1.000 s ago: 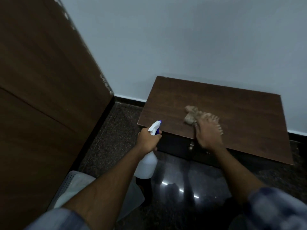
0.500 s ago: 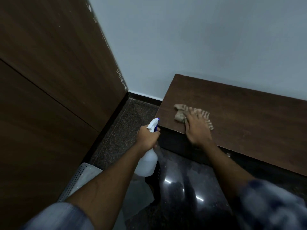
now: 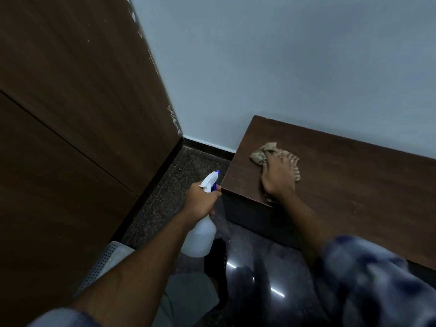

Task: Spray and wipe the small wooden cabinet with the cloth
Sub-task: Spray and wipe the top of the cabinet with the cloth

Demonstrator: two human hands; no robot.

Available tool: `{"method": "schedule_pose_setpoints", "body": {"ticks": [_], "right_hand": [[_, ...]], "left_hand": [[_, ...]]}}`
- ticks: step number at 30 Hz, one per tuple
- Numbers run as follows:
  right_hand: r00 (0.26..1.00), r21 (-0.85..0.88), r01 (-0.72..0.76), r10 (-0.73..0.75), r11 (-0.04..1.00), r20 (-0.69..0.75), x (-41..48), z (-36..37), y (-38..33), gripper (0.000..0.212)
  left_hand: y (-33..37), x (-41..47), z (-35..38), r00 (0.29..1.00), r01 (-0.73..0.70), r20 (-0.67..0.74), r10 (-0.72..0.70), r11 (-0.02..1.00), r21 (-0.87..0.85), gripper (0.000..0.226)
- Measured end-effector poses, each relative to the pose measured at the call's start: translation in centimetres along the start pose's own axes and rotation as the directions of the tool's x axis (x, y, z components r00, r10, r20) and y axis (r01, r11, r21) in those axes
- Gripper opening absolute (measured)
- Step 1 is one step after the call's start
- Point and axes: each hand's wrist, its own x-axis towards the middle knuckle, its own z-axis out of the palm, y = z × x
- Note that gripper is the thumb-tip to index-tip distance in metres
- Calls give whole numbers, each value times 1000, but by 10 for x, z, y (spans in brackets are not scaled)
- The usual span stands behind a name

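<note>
The small wooden cabinet (image 3: 354, 180) stands low against the pale wall at the right, its dark top facing me. A crumpled beige cloth (image 3: 262, 154) lies near the top's left front corner. My right hand (image 3: 278, 178) presses flat on the cloth, fingers spread over it. My left hand (image 3: 200, 201) grips the neck of a white spray bottle (image 3: 200, 237) with a white and blue nozzle. The bottle hangs just left of the cabinet's front corner, above the floor.
A tall dark wooden panel (image 3: 70, 114) fills the left side and meets the wall at a corner. Speckled dark floor (image 3: 169, 185) runs between it and the cabinet. A white perforated basket (image 3: 103, 263) sits at the lower left, behind my left arm.
My right hand has slid the cloth leftward along the cabinet top to its left front corner. The view has swung left. My left hand keeps the bottle beside the corner.
</note>
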Motion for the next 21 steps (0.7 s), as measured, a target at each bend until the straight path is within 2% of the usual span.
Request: {"method": "schedule_pose_setpoints", "body": {"ticks": [1, 3, 5, 7, 8, 10, 12, 14, 15, 16, 18, 20, 21], "right_hand": [[1000, -6, -11, 11, 1000, -1, 6, 4, -16, 49], [986, -28, 157, -155, 987, 63, 1, 18, -51, 51], [896, -71, 419, -400, 905, 191, -29, 30, -69, 52], [806, -45, 561, -533, 827, 259, -52, 26, -55, 51], [800, -15, 569, -550, 822, 240, -50, 20, -39, 50], [872, -12, 476, -469, 880, 142, -25, 9, -10, 46], [966, -57, 256, -254, 965, 46, 15, 0, 10, 44], [998, -51, 58, -58, 997, 3, 38, 0, 6, 49], [1000, -44, 17, -18, 999, -10, 39, 4, -4, 52], [1000, -42, 27, -27, 999, -4, 35, 10, -14, 54], [984, -63, 178, -176, 982, 41, 16, 18, -24, 55], [944, -104, 327, -322, 939, 68, 0, 17, -11, 53], [941, -104, 337, -334, 936, 45, 4, 12, 0, 53]], "left_hand": [[1, 1, 0, 1000, -3, 2, 3, 1000, 1, 12], [4, 3, -1, 1000, -13, 1, 13, 1000, -16, 12], [7, 9, -2, 1000, -9, 0, 9, 1000, -27, 13], [10, 17, -3, 1000, -9, 20, 9, 1000, -10, 16], [13, 22, -3, 999, -15, 42, 15, 1000, -7, 18], [21, 34, -7, 994, -44, 97, 43, 999, 4, 18], [36, 51, -9, 987, -95, 131, 90, 995, 33, 13], [59, 68, -7, 980, -140, 148, 131, 989, 53, 9], [71, 76, -6, 978, -154, 154, 143, 986, 61, 7], [83, 84, -4, 976, -158, 163, 145, 985, 72, 8], [101, 99, 2, 971, -161, 195, 140, 982, 101, 18], [111, 109, 8, 959, -179, 245, 146, 977, 120, 31], [113, 114, 12, 952, -186, 270, 147, 975, 123, 36]]}}
